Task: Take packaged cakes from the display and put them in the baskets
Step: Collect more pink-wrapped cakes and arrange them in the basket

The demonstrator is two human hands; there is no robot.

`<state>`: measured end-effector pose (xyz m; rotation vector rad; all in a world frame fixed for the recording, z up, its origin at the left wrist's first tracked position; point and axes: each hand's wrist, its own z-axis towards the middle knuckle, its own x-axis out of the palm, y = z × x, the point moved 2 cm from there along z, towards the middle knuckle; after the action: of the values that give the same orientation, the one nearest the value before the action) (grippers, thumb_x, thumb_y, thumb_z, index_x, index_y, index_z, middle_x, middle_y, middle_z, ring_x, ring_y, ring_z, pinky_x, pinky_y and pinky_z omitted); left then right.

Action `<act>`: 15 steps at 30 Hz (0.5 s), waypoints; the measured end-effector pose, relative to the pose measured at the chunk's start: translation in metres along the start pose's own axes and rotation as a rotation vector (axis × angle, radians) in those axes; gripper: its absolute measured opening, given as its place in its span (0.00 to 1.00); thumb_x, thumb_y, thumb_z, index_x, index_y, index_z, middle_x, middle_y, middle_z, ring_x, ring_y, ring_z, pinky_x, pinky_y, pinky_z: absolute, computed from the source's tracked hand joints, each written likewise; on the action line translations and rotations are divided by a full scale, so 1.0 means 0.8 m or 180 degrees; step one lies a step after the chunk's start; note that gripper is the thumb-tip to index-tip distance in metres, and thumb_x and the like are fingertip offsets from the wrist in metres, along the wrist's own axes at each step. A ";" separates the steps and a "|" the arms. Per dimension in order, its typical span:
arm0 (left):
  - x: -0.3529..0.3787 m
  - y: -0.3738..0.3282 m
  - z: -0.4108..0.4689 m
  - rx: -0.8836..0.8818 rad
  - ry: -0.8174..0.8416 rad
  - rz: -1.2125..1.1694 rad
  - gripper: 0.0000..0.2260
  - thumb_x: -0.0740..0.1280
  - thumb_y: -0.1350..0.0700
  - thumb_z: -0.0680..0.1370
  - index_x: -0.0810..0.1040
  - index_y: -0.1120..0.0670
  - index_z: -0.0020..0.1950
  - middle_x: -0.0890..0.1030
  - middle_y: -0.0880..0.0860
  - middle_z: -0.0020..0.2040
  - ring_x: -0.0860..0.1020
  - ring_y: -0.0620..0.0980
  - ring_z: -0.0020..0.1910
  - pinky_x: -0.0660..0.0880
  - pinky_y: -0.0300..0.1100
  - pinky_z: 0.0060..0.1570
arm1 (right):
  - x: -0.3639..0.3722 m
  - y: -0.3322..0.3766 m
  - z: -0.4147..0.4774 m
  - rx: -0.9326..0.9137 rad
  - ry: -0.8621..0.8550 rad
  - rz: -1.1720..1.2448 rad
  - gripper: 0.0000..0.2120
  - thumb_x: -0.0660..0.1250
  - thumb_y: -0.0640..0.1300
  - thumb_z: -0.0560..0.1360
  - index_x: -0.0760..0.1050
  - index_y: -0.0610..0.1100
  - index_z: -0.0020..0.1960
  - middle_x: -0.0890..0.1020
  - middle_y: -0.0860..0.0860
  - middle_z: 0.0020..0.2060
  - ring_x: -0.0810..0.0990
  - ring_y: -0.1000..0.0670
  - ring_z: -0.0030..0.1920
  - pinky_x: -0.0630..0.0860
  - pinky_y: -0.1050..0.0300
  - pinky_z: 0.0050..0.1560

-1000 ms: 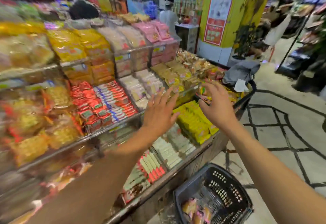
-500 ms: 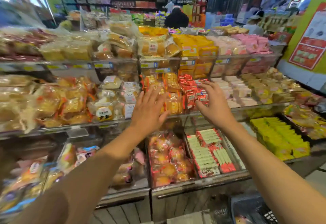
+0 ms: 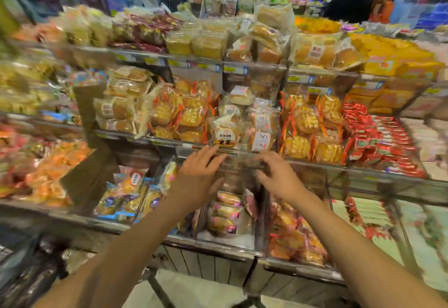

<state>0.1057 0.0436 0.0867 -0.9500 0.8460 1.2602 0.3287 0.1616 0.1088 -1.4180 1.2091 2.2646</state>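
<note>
A tiered display (image 3: 242, 156) holds rows of packaged cakes and breads. My left hand (image 3: 201, 174) is stretched out palm down with straight fingers, in front of the middle shelf's clear front rail. My right hand (image 3: 278, 177) is beside it with fingers slightly bent, holding nothing. Just above both hands lies a clear-wrapped cake with a round orange label (image 3: 225, 133) and a white-labelled pack (image 3: 263, 138). Below the hands, in a lower bin, lie pink-wrapped cakes (image 3: 226, 210). No basket can be made out in this blurred view.
Orange-wrapped cakes (image 3: 312, 128) and red packets (image 3: 378, 138) fill the shelf to the right. Blue-and-yellow packs (image 3: 126, 196) lie lower left. A person in black (image 3: 349, 4) stands beyond the display. A dark blurred shape (image 3: 29, 271) sits at bottom left.
The view has swung left along the display. Both hands have dropped from the red packets' height to the middle shelf rail and come closer together. The basket has gone out of view.
</note>
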 end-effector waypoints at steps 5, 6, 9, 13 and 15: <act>0.073 0.014 -0.034 -0.0328 0.0447 -0.0087 0.27 0.56 0.39 0.80 0.68 0.48 0.78 0.66 0.52 0.80 0.64 0.56 0.79 0.68 0.60 0.74 | 0.096 -0.051 0.016 0.0247 0.0930 -0.0029 0.14 0.69 0.44 0.77 0.79 0.46 0.63 0.81 0.48 0.56 0.79 0.47 0.57 0.73 0.57 0.56; 0.090 0.017 -0.042 -0.0377 0.0525 -0.0116 0.27 0.56 0.39 0.80 0.68 0.47 0.78 0.66 0.51 0.80 0.64 0.55 0.79 0.67 0.59 0.74 | 0.116 -0.063 0.018 0.0291 0.1130 -0.0048 0.14 0.68 0.44 0.78 0.79 0.44 0.62 0.81 0.47 0.54 0.80 0.47 0.55 0.72 0.57 0.53; 0.140 0.023 -0.064 -0.0622 0.0945 -0.0221 0.28 0.56 0.38 0.81 0.67 0.46 0.79 0.65 0.50 0.81 0.62 0.54 0.81 0.65 0.58 0.76 | 0.178 -0.095 0.019 0.0497 0.1653 -0.0152 0.12 0.66 0.45 0.79 0.78 0.43 0.60 0.80 0.48 0.50 0.79 0.47 0.52 0.72 0.56 0.50; 0.189 0.030 -0.089 -0.0882 0.1050 -0.0352 0.25 0.60 0.41 0.80 0.75 0.50 0.73 0.74 0.55 0.75 0.72 0.59 0.74 0.74 0.58 0.69 | 0.258 -0.143 0.014 0.0590 0.2314 -0.0401 0.14 0.65 0.44 0.78 0.76 0.43 0.62 0.80 0.44 0.57 0.80 0.42 0.57 0.75 0.52 0.55; 0.208 0.034 -0.104 -0.0967 0.1055 -0.0459 0.24 0.62 0.41 0.81 0.73 0.50 0.75 0.72 0.55 0.75 0.72 0.59 0.72 0.74 0.56 0.68 | 0.291 -0.162 0.015 0.0738 0.2621 -0.0534 0.16 0.66 0.45 0.75 0.73 0.44 0.61 0.79 0.42 0.58 0.80 0.39 0.58 0.78 0.49 0.57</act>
<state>0.0987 0.0322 -0.1011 -1.4674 0.8348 1.1411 0.2728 0.1988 -0.1494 -2.3298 1.4044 1.3721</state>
